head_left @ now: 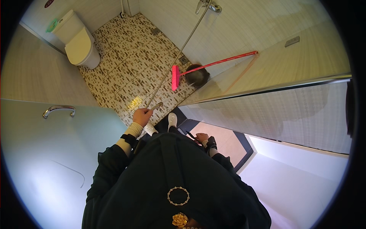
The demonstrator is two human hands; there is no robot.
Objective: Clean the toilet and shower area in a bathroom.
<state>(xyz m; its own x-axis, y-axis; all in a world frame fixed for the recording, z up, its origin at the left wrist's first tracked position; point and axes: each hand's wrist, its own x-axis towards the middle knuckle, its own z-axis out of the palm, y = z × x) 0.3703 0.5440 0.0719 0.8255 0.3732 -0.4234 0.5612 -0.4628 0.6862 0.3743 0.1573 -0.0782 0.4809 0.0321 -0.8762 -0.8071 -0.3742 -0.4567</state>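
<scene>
My left hand is closed around a handheld shower head, which points toward the tiled floor. From that grip a long metal shower hose stretches up to the chrome mixer tap on the far wall. My right hand is held low beside my dark garment, its fingers curled. A thin dark strip shows at those fingers, too small to name. Beyond my hands, a pink broom with a red handle leans against the right-hand wall, in front of a dark round bucket.
A white toilet stands at the far left. A frosted glass door with a chrome handle is at my left. Mosaic tiles cover the floor, with a drain near the wall. My white shoes are by the dark threshold.
</scene>
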